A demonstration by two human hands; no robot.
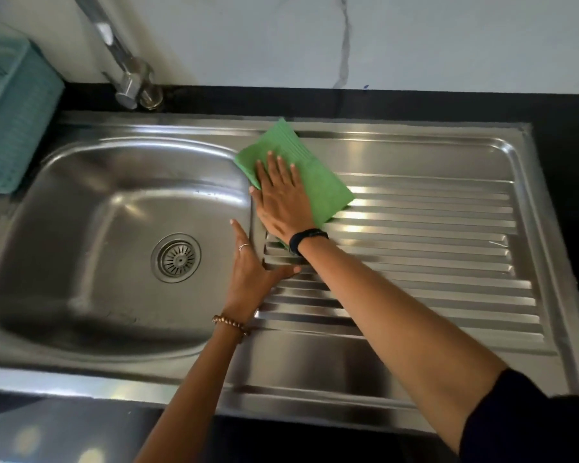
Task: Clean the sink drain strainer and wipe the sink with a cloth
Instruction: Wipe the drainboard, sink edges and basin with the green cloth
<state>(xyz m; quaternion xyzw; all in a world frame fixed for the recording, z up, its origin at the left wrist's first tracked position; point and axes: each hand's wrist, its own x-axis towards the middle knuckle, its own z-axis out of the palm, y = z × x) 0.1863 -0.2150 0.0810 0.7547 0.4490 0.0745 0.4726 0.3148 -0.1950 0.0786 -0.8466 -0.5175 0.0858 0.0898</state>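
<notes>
A stainless steel sink [81, 208] fills the middle of the view, with its round drain strainer [176, 257] seated in the basin floor. A green cloth [321, 182] lies flat on the sink's ribbed draining board, just right of the basin's far right corner. My right hand [281, 198] presses flat on the cloth with straight, spread fingers. My left hand [251, 272] rests open on the ridge between basin and draining board, fingers straight, thumb out to the right; it holds nothing.
A chrome tap [127, 71] stands at the back left, behind the basin. A teal plastic basket [10, 121] sits on the counter at the left edge. The ribbed draining board [432, 245] stretches to the right. Black countertop [565, 162] borders the sink, with a white wall behind.
</notes>
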